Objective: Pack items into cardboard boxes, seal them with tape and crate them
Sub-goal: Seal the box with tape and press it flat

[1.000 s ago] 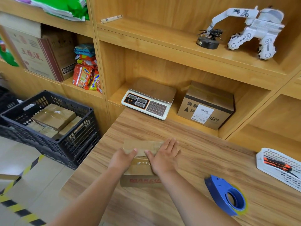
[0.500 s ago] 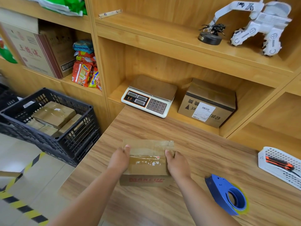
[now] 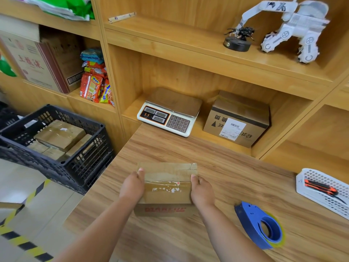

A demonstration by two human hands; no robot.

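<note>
Head view: fingers (image 3: 140,172) of a person's left hand (image 3: 132,186) and right hand (image 3: 202,191) clasp opposite ends of a taped cardboard box (image 3: 167,188), thumbs on top, as it sits on the wooden counter (image 3: 226,176). A blue tape dispenser (image 3: 258,224) lies nearby at right; a black crate (image 3: 88,159) holding sealed boxes stands at left.

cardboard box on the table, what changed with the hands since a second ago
Both hands slid off the top of the small brown taped cardboard box to its ends: left hand now grips the left end, right hand the right. The box, blue tape dispenser and black plastic crate stayed put.
</note>
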